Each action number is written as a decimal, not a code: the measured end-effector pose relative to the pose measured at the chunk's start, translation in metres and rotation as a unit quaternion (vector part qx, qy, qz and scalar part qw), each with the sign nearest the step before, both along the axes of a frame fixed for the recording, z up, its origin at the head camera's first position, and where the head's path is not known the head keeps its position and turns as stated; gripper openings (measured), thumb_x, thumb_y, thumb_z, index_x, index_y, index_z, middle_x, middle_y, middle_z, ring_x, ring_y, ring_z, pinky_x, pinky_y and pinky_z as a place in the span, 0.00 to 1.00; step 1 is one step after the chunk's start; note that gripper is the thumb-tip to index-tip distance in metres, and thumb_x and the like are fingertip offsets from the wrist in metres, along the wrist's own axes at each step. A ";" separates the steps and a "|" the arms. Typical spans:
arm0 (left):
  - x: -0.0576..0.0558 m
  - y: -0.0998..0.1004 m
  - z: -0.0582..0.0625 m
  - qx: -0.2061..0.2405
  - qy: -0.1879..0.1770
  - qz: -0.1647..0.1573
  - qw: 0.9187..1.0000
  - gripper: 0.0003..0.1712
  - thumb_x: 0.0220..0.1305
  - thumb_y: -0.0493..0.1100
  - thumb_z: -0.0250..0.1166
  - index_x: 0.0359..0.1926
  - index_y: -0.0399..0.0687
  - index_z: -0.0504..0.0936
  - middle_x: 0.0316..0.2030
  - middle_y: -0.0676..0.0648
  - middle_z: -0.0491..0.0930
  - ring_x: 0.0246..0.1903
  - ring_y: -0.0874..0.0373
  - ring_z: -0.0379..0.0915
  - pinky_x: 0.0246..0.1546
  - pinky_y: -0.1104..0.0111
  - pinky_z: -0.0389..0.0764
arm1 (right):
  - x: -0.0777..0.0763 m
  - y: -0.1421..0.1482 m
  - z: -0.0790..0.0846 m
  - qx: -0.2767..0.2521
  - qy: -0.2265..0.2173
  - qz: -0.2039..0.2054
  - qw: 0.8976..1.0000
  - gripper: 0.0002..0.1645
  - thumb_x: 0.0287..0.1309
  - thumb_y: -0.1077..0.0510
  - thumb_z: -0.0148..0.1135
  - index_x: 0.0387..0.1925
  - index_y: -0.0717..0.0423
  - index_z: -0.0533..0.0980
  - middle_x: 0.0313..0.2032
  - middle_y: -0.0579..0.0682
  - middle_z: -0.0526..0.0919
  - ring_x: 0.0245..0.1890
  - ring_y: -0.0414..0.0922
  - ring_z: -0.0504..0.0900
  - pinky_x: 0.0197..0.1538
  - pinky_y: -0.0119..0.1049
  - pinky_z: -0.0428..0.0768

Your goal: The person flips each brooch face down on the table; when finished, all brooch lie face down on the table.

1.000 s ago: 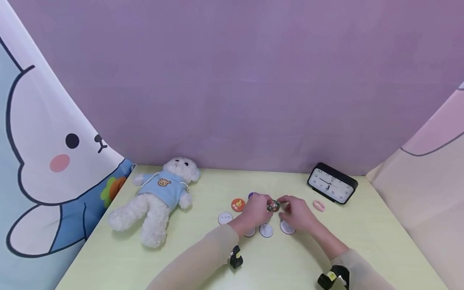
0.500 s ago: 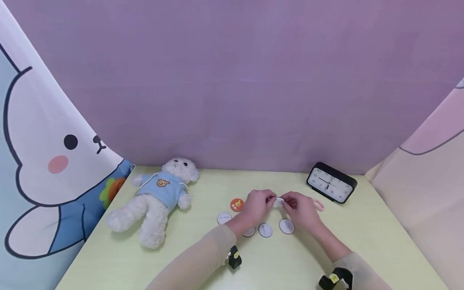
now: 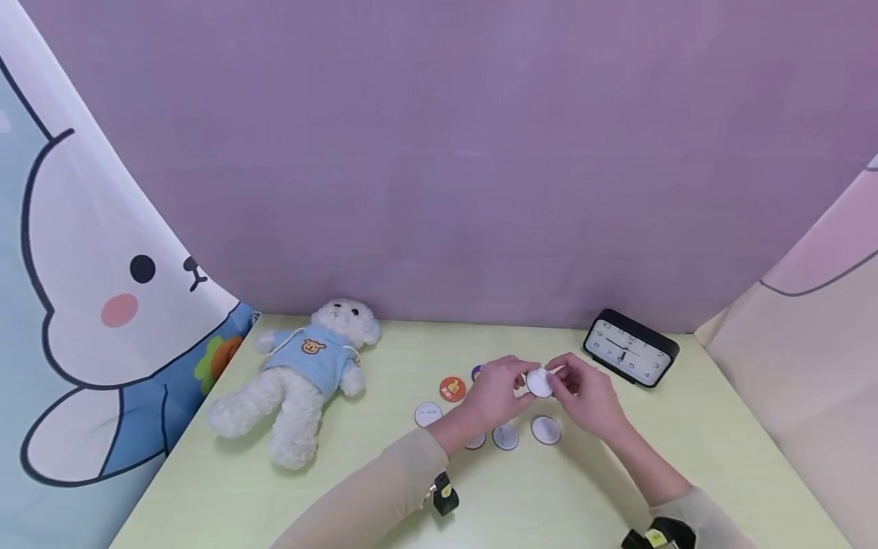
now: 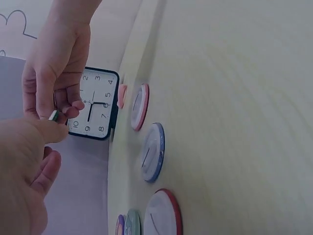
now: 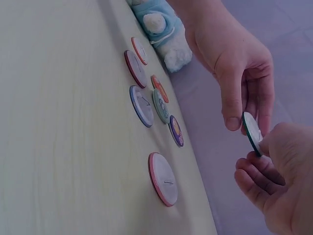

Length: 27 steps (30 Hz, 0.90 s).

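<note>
Both hands pinch a round pin-back badge (image 3: pixel 538 383) above the table, its white back turned up. In the right wrist view the badge (image 5: pixel 253 133) shows a green rim. My left hand (image 3: pixel 497 391) has thumb and fingers at its left edge, and my right hand (image 3: pixel 586 393) grips the opposite edge. Below, several badges lie white back up, among them one with a blue rim (image 5: pixel 142 106) and one with a red rim (image 5: pixel 163 179). Others lie picture side up: an orange one (image 3: pixel 452 389), a green one (image 5: pixel 160 105) and a purple one (image 5: pixel 176 130).
A white plush toy in a blue top (image 3: pixel 309 366) lies at the table's left. At the back right stands a black-framed clock (image 3: pixel 631 348). In the left wrist view a pink object (image 4: pixel 122 96) sits by the clock. A purple cloth (image 3: pixel 466 168) hangs behind the table (image 3: pixel 713 457).
The badge between the hands has gone from picture side up to white back up. It has been lifted off the table and shifted slightly right, both hands moving with it.
</note>
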<state>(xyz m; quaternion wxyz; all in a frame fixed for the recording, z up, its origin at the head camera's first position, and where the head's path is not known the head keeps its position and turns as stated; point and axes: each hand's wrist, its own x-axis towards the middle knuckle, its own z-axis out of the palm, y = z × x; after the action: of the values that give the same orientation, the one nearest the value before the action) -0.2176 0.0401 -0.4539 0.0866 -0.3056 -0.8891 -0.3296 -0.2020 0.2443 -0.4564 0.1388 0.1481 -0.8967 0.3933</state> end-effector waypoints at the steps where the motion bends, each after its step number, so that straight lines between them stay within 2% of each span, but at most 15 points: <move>1: 0.001 0.000 0.000 -0.004 -0.001 0.001 1.000 0.27 0.61 0.44 0.80 0.61 0.47 0.87 0.42 0.51 0.87 0.36 0.67 0.80 0.35 0.86 0.75 | 0.001 0.001 0.000 0.004 -0.006 0.002 1.000 0.08 0.67 0.67 0.68 0.46 0.57 0.82 0.28 0.47 0.87 0.24 0.31 0.79 0.29 0.28 0.79; 8: 0.005 0.002 -0.004 -0.014 -0.028 0.003 0.999 0.30 0.60 0.49 0.81 0.62 0.47 0.87 0.45 0.49 0.89 0.39 0.65 0.83 0.38 0.86 0.77 | 0.002 0.005 -0.001 0.022 -0.034 0.006 0.999 0.06 0.67 0.66 0.68 0.44 0.55 0.84 0.27 0.46 0.85 0.24 0.32 0.77 0.28 0.28 0.77; 12: 0.006 0.005 -0.006 -0.010 -0.049 0.017 0.999 0.29 0.60 0.48 0.82 0.61 0.46 0.88 0.46 0.47 0.91 0.39 0.64 0.85 0.38 0.84 0.79 | 0.004 0.007 -0.001 0.048 -0.042 0.023 0.998 0.09 0.66 0.64 0.70 0.46 0.55 0.85 0.30 0.44 0.87 0.27 0.32 0.81 0.32 0.30 0.81; 16: 0.006 0.006 -0.011 -0.023 -0.042 0.021 0.999 0.23 0.61 0.52 0.80 0.54 0.47 0.91 0.41 0.50 0.92 0.35 0.67 0.83 0.38 0.82 0.78 | 0.010 0.008 0.001 0.073 -0.040 0.065 0.994 0.18 0.59 0.64 0.75 0.51 0.59 0.84 0.37 0.45 0.90 0.34 0.34 0.86 0.40 0.35 0.88; 20: 0.005 0.007 -0.017 -0.027 -0.030 0.009 0.999 0.19 0.63 0.52 0.79 0.49 0.48 0.92 0.36 0.51 0.92 0.32 0.67 0.80 0.34 0.83 0.77 | 0.013 0.007 -0.001 0.076 -0.038 0.084 0.993 0.22 0.56 0.66 0.77 0.53 0.64 0.83 0.40 0.50 0.90 0.36 0.38 0.88 0.42 0.38 0.90; 24: 0.003 0.008 -0.022 -0.043 -0.027 0.013 0.999 0.20 0.66 0.50 0.77 0.54 0.45 0.91 0.39 0.48 0.92 0.33 0.66 0.81 0.33 0.82 0.78 | 0.011 0.005 -0.006 0.086 -0.038 0.078 0.993 0.23 0.57 0.65 0.77 0.55 0.65 0.82 0.43 0.53 0.90 0.36 0.41 0.89 0.42 0.39 0.90; 27: 0.002 0.010 -0.027 -0.073 -0.018 0.022 0.997 0.21 0.68 0.47 0.75 0.58 0.43 0.88 0.44 0.46 0.93 0.38 0.63 0.86 0.38 0.80 0.83 | 0.008 0.004 -0.010 0.094 -0.037 0.072 0.992 0.23 0.58 0.65 0.77 0.54 0.65 0.83 0.43 0.55 0.91 0.36 0.43 0.90 0.41 0.39 0.89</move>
<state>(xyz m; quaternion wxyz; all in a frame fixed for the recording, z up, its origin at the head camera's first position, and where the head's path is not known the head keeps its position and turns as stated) -0.2160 0.0500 -0.4811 0.0549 -0.2858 -0.9186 -0.2674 -0.1938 0.2486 -0.4664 0.0622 0.2101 -0.9211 0.3217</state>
